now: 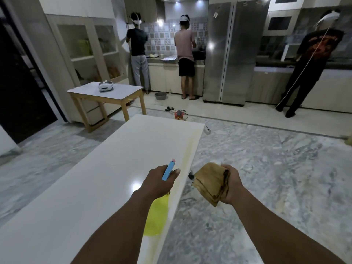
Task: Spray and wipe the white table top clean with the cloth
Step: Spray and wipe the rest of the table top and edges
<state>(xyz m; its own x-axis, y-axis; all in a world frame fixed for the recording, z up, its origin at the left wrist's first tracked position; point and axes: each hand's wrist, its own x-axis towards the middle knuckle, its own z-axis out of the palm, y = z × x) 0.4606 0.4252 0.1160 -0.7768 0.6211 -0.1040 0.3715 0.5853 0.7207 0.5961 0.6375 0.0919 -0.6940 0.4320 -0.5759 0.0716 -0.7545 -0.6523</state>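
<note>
From the head view, your left hand (158,182) is wrapped round the neck of the spray bottle (157,218), fingers (176,171) curled tight on it. Its blue nozzle points away over the white table (95,178) and its yellow body hangs below your wrist. Your right hand (231,184) hangs just off the table's right edge, above the floor, fingers closed on the folded brown cloth (209,182). A yellowish streak (187,151) runs along that edge. Beyond, a small wooden table (122,93) carries a white headset (105,86).
</note>
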